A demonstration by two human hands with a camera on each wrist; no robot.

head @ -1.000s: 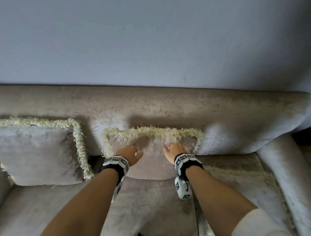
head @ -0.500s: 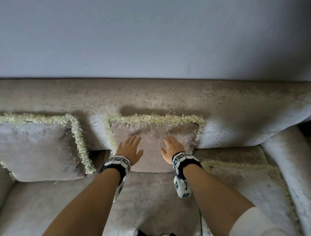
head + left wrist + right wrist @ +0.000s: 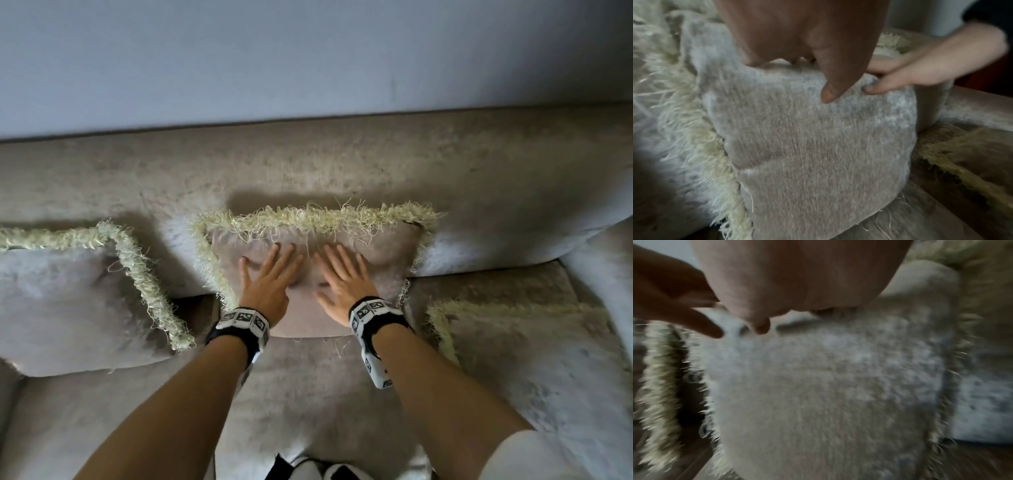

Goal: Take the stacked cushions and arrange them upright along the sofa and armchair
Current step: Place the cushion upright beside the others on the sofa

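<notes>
Both palms flat on the middle beige velvet cushion with pale shaggy fringe (image 3: 387,246), propped upright against the backrest of the beige velvet sofa (image 3: 342,164). Left hand (image 3: 269,279) and right hand (image 3: 342,277) side by side, fingers straight and spread, pressing the fabric. A second fringed cushion (image 3: 68,301) upright at left; a third fringed cushion (image 3: 534,363) flat on the seat at right.
</notes>
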